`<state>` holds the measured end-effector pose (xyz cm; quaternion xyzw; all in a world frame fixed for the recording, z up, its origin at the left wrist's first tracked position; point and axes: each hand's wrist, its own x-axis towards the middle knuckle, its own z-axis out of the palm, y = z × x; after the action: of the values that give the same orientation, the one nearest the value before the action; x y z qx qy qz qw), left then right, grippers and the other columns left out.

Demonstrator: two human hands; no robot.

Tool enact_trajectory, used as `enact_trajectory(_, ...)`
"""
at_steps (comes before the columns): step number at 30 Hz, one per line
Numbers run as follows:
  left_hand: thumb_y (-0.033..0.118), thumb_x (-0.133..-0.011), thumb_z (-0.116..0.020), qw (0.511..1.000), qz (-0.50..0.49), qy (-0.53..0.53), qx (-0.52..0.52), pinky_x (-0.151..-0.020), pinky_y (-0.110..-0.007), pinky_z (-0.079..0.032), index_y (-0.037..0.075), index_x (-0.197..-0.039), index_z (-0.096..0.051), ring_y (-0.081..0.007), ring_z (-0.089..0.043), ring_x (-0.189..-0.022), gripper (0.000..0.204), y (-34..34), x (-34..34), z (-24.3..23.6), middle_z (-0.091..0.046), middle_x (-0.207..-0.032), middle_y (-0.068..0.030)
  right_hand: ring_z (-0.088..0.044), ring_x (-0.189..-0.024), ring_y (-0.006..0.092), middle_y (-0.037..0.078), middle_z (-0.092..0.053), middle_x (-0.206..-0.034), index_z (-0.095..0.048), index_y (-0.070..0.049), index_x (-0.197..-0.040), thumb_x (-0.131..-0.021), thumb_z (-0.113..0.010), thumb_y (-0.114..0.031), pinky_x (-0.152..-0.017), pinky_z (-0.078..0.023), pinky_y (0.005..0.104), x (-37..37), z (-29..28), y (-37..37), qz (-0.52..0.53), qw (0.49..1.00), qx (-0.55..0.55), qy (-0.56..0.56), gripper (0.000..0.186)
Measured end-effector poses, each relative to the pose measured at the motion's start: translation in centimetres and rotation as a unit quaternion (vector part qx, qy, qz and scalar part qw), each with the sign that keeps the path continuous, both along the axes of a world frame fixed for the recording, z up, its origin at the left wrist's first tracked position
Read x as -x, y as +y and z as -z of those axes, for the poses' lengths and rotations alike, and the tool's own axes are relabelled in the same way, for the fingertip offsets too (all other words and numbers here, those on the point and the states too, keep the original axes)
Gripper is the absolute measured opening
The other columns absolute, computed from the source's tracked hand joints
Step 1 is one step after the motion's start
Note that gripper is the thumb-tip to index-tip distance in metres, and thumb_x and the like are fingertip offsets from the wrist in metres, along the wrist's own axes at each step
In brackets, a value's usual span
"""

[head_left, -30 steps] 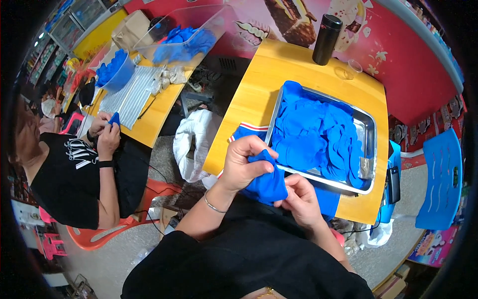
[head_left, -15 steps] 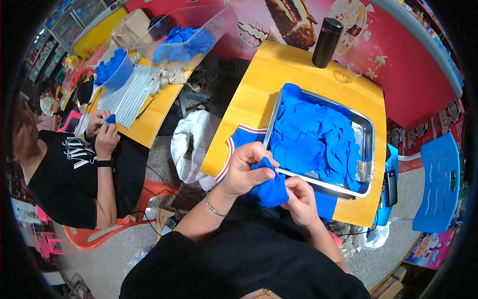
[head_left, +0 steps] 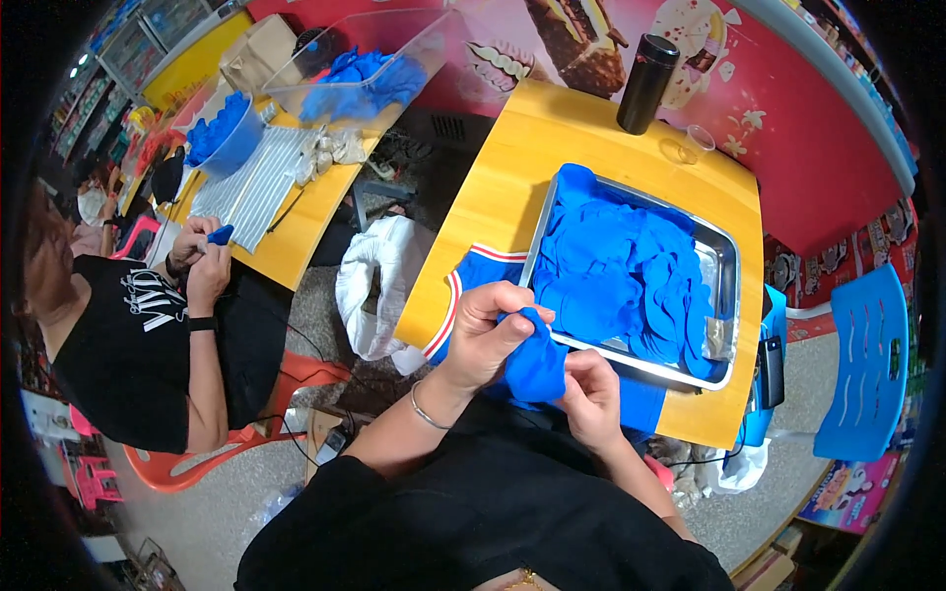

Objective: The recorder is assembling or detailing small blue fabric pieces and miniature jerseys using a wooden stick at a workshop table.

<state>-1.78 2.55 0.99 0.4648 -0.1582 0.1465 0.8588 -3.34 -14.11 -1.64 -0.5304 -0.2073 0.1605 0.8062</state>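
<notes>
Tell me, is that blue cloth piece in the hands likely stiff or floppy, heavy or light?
The blue cloth piece is probably floppy, as it bends and bunches between the left hand and the right hand. It is likely light, since similar blue pieces lie in thin, overlapping layers in the metal tray.

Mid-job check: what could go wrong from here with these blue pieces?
The blue cloth piece is pinched between thumb and fingers of the left hand and right hand, so it might slip. Loose blue pieces reach the far-left corner of the metal tray; a bump could spill some. The black bottle stands upright; a knock might topple it.
</notes>
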Motion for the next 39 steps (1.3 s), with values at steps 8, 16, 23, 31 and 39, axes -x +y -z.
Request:
enact_trajectory(8, 0.018, -0.084, -0.066, 1.000, -0.003, 0.020, 0.014, -0.060, -0.020, -0.039, 0.002, -0.084, -0.064, -0.0057, -0.046, -0.064, 0.016, 0.3, 0.1, -0.1, -0.057, -0.069, -0.0010, -0.056, -0.072, 0.0054, 0.005, -0.063, -0.090, -0.056, -0.003, -0.106, -0.089, -0.056, -0.008, -0.056, -0.040, 0.0186, 0.0, -0.3, 0.4, -0.028, 0.994, -0.054, 0.091, 0.017)
enact_trajectory(16, 0.014, -0.082, -0.068, 0.996, -0.013, -0.021, -0.082, -0.055, -0.020, -0.035, 0.003, -0.083, -0.067, -0.0048, -0.044, -0.060, 0.011, 1.5, 0.0, -0.2, -0.054, -0.068, 0.0005, -0.053, -0.064, 0.0037, 0.007, -0.064, -0.087, -0.058, -0.001, -0.103, -0.088, -0.056, -0.004, -0.054, -0.040, 0.0183, -0.5, -1.6, 0.0, -0.003, 1.000, 0.018, 0.021, 0.016)
enact_trajectory(23, 0.013, -0.080, -0.070, 0.986, -0.007, -0.012, -0.169, -0.066, -0.022, -0.043, 0.003, -0.089, -0.066, -0.0092, -0.055, -0.072, 0.014, 3.1, -0.4, -0.8, -0.060, -0.078, -0.0033, -0.051, -0.069, 0.0030, 0.007, -0.063, -0.089, -0.057, -0.001, -0.104, -0.090, -0.055, -0.007, -0.060, -0.040, 0.0186, -0.5, -1.2, 0.1, 0.014, 0.997, 0.071, 0.016, 0.016)
enact_trajectory(31, 0.011, -0.074, -0.073, 0.987, -0.016, -0.072, -0.146, -0.073, -0.024, -0.042, 0.002, -0.091, -0.065, -0.0140, -0.054, -0.080, 0.021, 3.9, -0.9, -0.7, -0.057, -0.088, -0.0062, -0.056, -0.077, 0.0068, 0.006, -0.063, -0.090, -0.060, 0.001, -0.099, -0.085, -0.058, 0.000, -0.067, -0.044, 0.0197, -0.5, -1.9, 0.6, 0.089, 0.981, 0.147, -0.090, 0.014)
enact_trajectory(39, 0.008, -0.074, -0.072, 0.986, -0.021, -0.088, -0.143, -0.072, -0.025, -0.043, 0.002, -0.088, -0.066, -0.0144, -0.054, -0.079, 0.016, 4.2, -0.6, -1.3, -0.059, -0.084, -0.0061, -0.058, -0.069, 0.0077, 0.008, -0.064, -0.085, -0.061, 0.002, -0.099, -0.084, -0.060, 0.001, -0.061, -0.045, 0.0198, -0.4, -1.8, 0.7, 0.114, 0.970, 0.169, -0.132, 0.015)
